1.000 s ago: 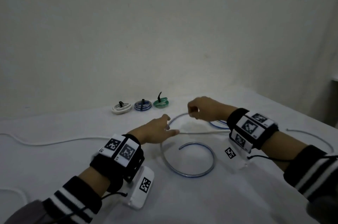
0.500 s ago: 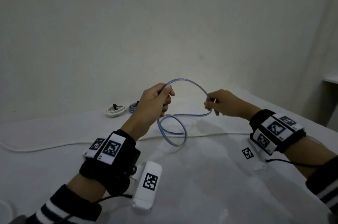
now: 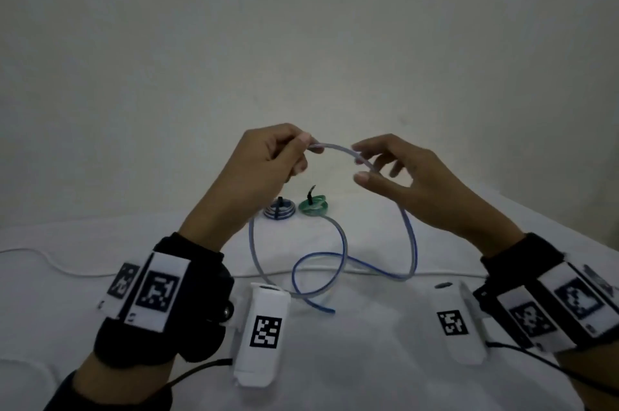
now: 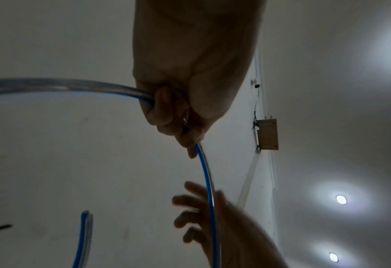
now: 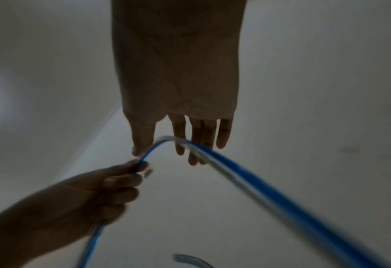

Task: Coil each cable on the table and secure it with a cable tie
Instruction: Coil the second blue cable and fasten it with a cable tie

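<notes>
A blue and clear cable (image 3: 336,151) arches between my two raised hands, and its loops (image 3: 412,244) hang down toward the white table. My left hand (image 3: 300,153) grips it in curled fingers near one end; the left wrist view shows the cable (image 4: 205,172) leaving the left hand (image 4: 178,119). My right hand (image 3: 363,163) has its fingers spread and nearly straight. The cable (image 5: 254,179) runs loosely between its thumb and fingers (image 5: 179,145) without a pinch. The free end (image 3: 330,310) hangs just above the table.
Two coils tied with black cable ties sit at the back of the table: a blue-white one (image 3: 279,210) and a green one (image 3: 314,206). A loose white cable (image 3: 67,268) lies across the table (image 3: 335,377) from the left. The table's right edge (image 3: 569,226) is near.
Both hands rose higher and came closer together. The right hand went from pinching the cable to open fingers. The cable's loops now hang lower and wider.
</notes>
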